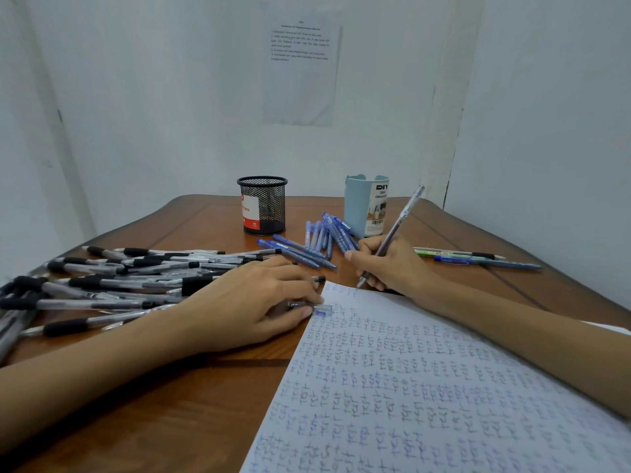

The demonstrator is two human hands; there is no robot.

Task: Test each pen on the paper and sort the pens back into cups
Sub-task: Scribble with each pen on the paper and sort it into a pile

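We are mid-test. Beside the black pens (119,278), our left hand (252,302) pinches a clear cap (322,309) at the paper (444,387) edge. Our right hand (389,264) grips a pen (397,225), tip on the paper's far corner. Next comes a light stroke, recapping, then the mesh cup (263,204) or blue cup (362,206). The cap is blurred, and the paper is cut off.

The word "test" repeats in rows of blue and dark ink across the paper (444,387). A red-and-white label (251,215) on the black mesh cup (271,199) reads "Pens" and "40". The sticker (378,209) on the light-blue cup (356,206) reads "DIY" and "DESK ORGANIZE", above a barcode. The printed sheet (302,73) on the wall carries lines too small to read.
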